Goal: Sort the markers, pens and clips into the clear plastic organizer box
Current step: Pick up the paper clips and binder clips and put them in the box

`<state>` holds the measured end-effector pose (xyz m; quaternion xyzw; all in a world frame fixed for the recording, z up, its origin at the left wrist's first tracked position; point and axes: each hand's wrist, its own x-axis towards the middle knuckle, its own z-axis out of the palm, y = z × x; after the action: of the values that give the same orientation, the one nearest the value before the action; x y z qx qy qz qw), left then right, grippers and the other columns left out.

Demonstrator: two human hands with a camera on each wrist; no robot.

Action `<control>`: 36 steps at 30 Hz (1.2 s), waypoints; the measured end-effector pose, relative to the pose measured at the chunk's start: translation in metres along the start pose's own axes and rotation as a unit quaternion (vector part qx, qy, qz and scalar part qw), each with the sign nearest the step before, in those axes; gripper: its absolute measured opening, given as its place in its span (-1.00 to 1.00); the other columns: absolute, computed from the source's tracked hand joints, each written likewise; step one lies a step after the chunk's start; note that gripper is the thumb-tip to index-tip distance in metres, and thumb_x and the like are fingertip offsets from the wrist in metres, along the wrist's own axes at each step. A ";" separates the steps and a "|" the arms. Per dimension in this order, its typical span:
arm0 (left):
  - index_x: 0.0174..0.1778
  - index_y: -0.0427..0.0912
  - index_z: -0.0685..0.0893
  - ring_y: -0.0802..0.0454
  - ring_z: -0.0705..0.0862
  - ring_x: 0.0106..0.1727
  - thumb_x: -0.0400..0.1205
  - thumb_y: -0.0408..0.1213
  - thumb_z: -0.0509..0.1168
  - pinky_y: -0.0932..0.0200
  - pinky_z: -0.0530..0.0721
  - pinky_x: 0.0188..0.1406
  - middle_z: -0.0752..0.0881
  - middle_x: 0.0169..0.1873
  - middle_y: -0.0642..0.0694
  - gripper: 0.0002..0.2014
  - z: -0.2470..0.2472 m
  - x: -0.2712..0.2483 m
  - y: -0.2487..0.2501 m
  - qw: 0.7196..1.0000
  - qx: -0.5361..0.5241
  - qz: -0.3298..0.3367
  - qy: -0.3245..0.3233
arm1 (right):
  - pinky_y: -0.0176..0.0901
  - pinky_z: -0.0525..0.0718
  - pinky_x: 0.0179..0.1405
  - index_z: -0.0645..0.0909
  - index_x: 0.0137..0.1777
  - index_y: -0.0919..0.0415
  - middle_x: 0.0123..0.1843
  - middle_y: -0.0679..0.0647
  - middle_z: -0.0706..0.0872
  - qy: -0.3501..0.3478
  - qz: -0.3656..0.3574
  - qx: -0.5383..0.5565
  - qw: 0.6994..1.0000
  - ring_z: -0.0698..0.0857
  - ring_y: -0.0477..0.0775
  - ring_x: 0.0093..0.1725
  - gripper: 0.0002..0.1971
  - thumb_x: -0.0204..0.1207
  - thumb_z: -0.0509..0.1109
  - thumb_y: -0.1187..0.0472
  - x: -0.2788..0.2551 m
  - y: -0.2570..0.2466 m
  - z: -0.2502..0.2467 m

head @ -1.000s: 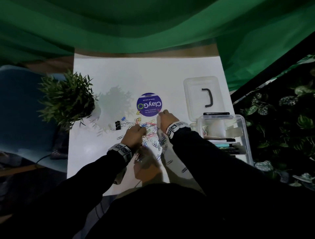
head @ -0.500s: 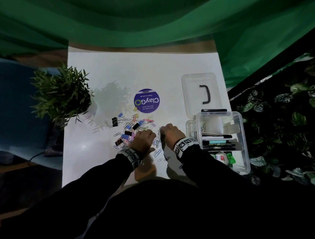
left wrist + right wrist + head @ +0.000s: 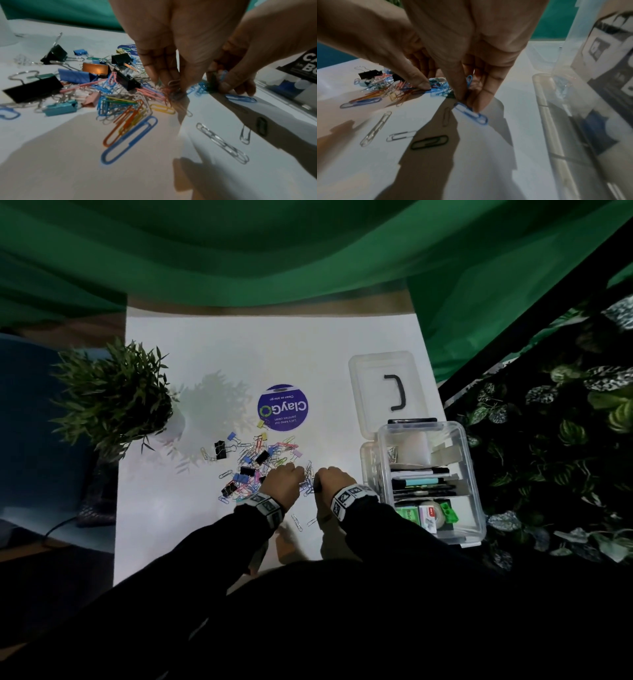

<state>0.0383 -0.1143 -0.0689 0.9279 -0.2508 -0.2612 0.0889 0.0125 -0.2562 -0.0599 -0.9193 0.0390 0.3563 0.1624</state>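
Observation:
A heap of coloured paper clips and binder clips (image 3: 255,463) lies mid-table. My left hand (image 3: 287,475) is at the heap's near right edge; in the left wrist view its fingertips (image 3: 173,88) pinch a small bunch of paper clips against the table. My right hand (image 3: 327,477) is just to its right, and its thumb and fingers (image 3: 467,102) pinch blue paper clips, with one blue clip (image 3: 471,115) under the fingertips. The clear organizer box (image 3: 474,474) stands open at the right, with markers and pens (image 3: 421,482) lying in its middle compartment.
The box's lid (image 3: 373,378) lies flat behind it. A potted plant (image 3: 113,395) stands at the table's left edge and a purple round sticker (image 3: 283,408) lies beyond the heap. Loose paper clips (image 3: 296,522) lie near my wrists. Green cloth hangs behind the table.
Both hands have drawn back from near the purple sticker to the heap's near side and come closer together, and their fingers have closed on paper clips.

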 end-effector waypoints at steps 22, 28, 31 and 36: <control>-0.06 -0.15 0.70 0.07 0.68 -0.18 0.51 -0.42 0.38 0.28 0.63 -0.13 0.74 -0.20 -0.06 -0.87 -0.105 0.032 0.161 0.906 -0.389 0.098 0.131 | 0.11 0.79 -0.20 0.58 -0.25 0.18 -0.31 0.15 0.75 0.284 0.044 0.237 0.928 0.76 0.18 -0.33 -0.88 0.45 0.48 0.29 -0.097 0.120 -0.136; 0.03 -0.24 0.72 -0.08 0.73 -0.06 0.51 -0.50 0.23 0.17 0.67 -0.03 0.77 -0.10 -0.17 -0.75 -0.088 0.057 0.178 0.947 -0.303 0.070 0.079 | -0.10 0.66 -0.03 0.65 -0.11 0.26 -0.12 0.25 0.77 0.224 0.093 0.133 0.961 0.73 0.27 -0.01 -0.95 0.48 0.42 0.27 -0.087 0.133 -0.129; 0.11 -0.21 0.69 -0.03 0.71 0.03 0.56 -0.49 0.26 0.17 0.65 0.08 0.75 0.04 -0.15 -0.75 -0.091 0.058 0.174 0.951 -0.282 0.083 0.090 | -0.13 0.61 0.11 0.68 0.15 0.26 0.15 0.25 0.74 0.185 0.099 0.092 0.973 0.69 0.24 0.17 -0.77 0.51 0.41 0.28 -0.089 0.131 -0.126; 0.01 -0.16 0.69 0.05 0.68 -0.12 0.59 -0.46 0.21 0.26 0.58 -0.13 0.75 -0.08 -0.05 -0.79 -0.100 0.049 0.125 0.925 -0.336 0.022 0.176 | -0.09 0.68 0.08 0.61 0.26 0.17 0.26 0.16 0.65 0.246 0.079 0.102 0.961 0.69 0.14 0.13 -0.72 0.54 0.41 0.27 -0.097 0.118 -0.125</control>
<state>0.0750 -0.2436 0.0309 0.8687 -0.1488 -0.1606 0.4443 -0.0015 -0.4128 0.0591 -0.9512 0.1865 0.1249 0.2118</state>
